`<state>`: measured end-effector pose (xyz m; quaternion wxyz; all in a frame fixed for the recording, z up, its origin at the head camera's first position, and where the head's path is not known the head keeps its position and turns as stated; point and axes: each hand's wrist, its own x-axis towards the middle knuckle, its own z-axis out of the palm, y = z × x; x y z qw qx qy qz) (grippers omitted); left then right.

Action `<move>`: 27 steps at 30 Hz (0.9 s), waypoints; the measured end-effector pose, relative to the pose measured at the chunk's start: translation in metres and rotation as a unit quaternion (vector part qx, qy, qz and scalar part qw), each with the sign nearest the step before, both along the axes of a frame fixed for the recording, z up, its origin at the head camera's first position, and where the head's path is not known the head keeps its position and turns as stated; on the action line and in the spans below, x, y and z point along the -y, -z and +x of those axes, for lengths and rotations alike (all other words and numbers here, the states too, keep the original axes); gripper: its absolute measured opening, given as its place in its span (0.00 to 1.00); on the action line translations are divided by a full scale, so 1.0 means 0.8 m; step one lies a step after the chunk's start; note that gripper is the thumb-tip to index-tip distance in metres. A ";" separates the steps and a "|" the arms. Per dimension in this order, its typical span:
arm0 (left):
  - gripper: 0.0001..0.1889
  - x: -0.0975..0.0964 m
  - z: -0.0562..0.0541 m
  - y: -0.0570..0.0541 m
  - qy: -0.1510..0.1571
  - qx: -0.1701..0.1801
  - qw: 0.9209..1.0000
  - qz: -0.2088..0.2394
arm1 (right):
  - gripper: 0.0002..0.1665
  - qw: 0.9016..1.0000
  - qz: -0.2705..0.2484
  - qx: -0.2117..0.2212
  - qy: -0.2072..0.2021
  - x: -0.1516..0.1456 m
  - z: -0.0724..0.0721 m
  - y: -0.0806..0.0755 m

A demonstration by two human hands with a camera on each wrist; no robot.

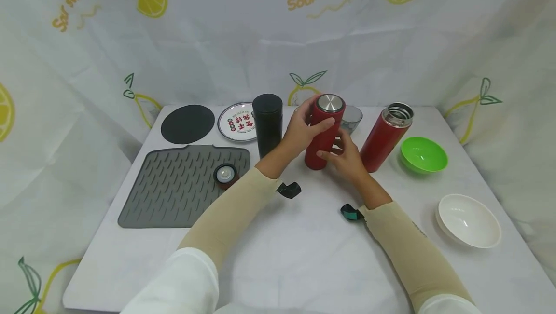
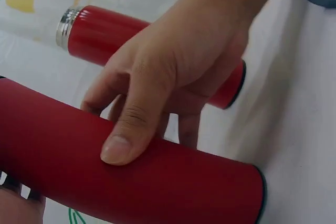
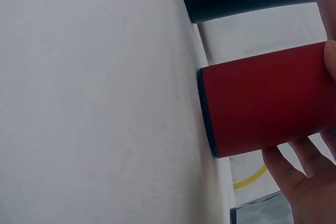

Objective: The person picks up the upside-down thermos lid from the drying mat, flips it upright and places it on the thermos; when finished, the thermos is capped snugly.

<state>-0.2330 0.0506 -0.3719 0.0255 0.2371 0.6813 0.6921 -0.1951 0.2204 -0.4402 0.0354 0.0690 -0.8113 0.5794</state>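
Observation:
A red thermos (image 1: 322, 133) with a silver-topped lid stands upright near the back middle, its dark base right at the tabletop. High on its body, my left hand (image 1: 301, 128) grips it from the left. My right hand (image 1: 346, 157) holds it lower down from the right; the left wrist view shows that thumb (image 2: 126, 140) lying across the red wall. A second red thermos (image 1: 384, 140), uncapped with a bare steel neck, leans beyond my right hand. Close to my left forearm stands a black tumbler (image 1: 268, 121). A small glass (image 1: 352, 117) is partly hidden behind my hands.
On the left lie a grey ridged mat (image 1: 169, 188) with a round lid (image 1: 226, 175) on it, a black disc (image 1: 187, 124) and a printed round plate (image 1: 237, 122). A green bowl (image 1: 423, 155) and a white bowl (image 1: 469, 221) sit on the right.

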 end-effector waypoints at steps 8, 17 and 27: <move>0.35 0.050 0.056 0.022 -0.014 -0.086 0.983 -0.161 | 0.51 1.000 0.026 0.000 0.001 0.002 0.004 0.006; 0.28 0.200 0.093 0.033 -0.012 -0.131 0.935 -0.329 | 0.52 0.997 0.068 0.008 0.025 0.002 0.018 -0.010; 0.47 0.322 0.076 0.066 -0.039 -0.003 0.884 -0.465 | 0.44 0.990 0.120 -0.028 0.070 -0.003 0.056 -0.022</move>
